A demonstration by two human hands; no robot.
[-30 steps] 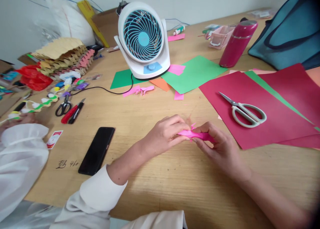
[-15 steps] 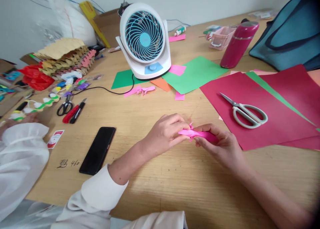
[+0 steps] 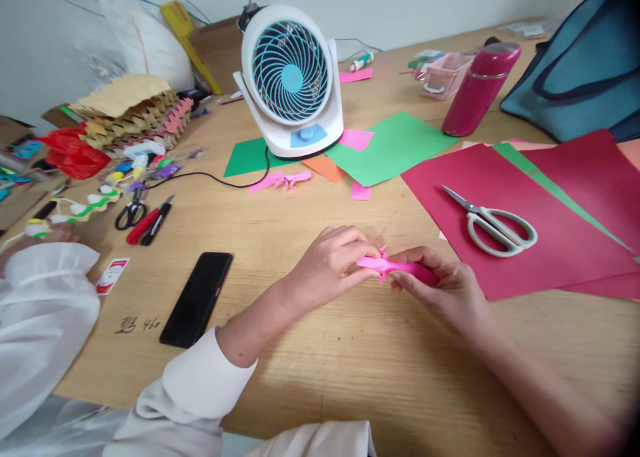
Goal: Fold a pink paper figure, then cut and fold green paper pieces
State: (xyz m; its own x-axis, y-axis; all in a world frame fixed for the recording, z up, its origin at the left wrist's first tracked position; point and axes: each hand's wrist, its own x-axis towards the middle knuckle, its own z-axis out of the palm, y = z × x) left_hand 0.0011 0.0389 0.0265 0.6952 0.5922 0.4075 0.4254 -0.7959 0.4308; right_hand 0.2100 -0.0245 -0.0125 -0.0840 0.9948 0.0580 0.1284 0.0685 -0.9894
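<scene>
Both hands pinch a folded piece of pink paper [image 3: 413,269] just above the wooden table [image 3: 310,370]. My left hand [image 3: 336,260] grips its left end between thumb and fingers. At the other end, my right hand [image 3: 445,280] closes thumb and fingertips around the wider part. Small cut or folded points stick up and down from the paper's middle, between the two hands. Fingers hide both ends in part. Beyond the hands, a similar pink paper shape [image 3: 287,180] lies near the fan. White-handled scissors [image 3: 500,230] rest to the right on red paper [image 3: 450,177].
A fan [image 3: 291,77] stands at the back, beside green paper [image 3: 395,147]. Rightward are a pink bottle [image 3: 480,90] and a blue bag [image 3: 565,77]. A phone [image 3: 197,299], a utility knife [image 3: 157,224] and black scissors [image 3: 131,214] lie left, near a co-worker's white sleeve [image 3: 47,310].
My hands keep nearly the same hold on the pink paper. The view has shifted very slightly, and the co-worker's hand at the far left has moved a little.
</scene>
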